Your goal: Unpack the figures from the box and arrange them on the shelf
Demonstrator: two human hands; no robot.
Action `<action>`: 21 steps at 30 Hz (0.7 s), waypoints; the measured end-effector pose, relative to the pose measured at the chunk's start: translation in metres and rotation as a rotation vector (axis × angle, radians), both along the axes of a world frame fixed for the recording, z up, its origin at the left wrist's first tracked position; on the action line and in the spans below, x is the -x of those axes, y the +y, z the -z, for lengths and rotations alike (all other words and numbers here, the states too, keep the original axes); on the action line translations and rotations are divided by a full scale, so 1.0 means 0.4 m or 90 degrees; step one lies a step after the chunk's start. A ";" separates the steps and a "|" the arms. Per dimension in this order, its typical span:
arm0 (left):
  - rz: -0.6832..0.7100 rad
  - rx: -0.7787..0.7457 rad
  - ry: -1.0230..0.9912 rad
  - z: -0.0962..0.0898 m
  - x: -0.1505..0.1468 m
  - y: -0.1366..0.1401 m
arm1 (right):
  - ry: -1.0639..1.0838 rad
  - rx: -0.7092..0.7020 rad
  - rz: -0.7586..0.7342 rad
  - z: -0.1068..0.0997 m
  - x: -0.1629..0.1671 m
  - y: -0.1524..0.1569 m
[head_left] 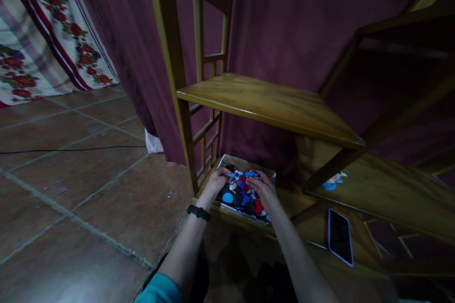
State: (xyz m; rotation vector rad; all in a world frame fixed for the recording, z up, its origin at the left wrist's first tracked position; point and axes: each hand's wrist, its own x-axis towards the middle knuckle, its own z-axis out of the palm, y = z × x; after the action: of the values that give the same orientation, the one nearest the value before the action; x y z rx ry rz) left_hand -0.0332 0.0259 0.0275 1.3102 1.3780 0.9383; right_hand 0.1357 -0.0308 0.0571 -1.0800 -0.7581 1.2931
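Resting in a box (232,160) of coloured discs (239,193), a blue piece (245,174) is pinched between left hand (217,179) and right hand (262,187).

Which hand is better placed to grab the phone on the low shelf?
Right. The right hand rests in the box on the side nearer the phone, which lies to its right. The left hand is at the box's far side.
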 end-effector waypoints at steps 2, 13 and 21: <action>-0.015 0.027 -0.083 -0.018 -0.005 -0.005 | 0.058 0.000 -0.037 -0.020 -0.001 -0.022; 0.030 -0.211 0.069 -0.023 -0.057 -0.047 | 0.107 0.071 0.032 0.043 -0.025 -0.083; 0.052 -0.121 -0.030 -0.015 -0.100 -0.043 | 0.157 0.058 0.073 0.054 -0.035 -0.046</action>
State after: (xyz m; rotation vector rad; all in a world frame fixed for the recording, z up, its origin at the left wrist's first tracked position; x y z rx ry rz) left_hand 0.0069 0.0087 0.0333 1.4655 1.2138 1.0573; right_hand 0.1498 -0.0493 0.0354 -0.9981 -0.4504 1.3434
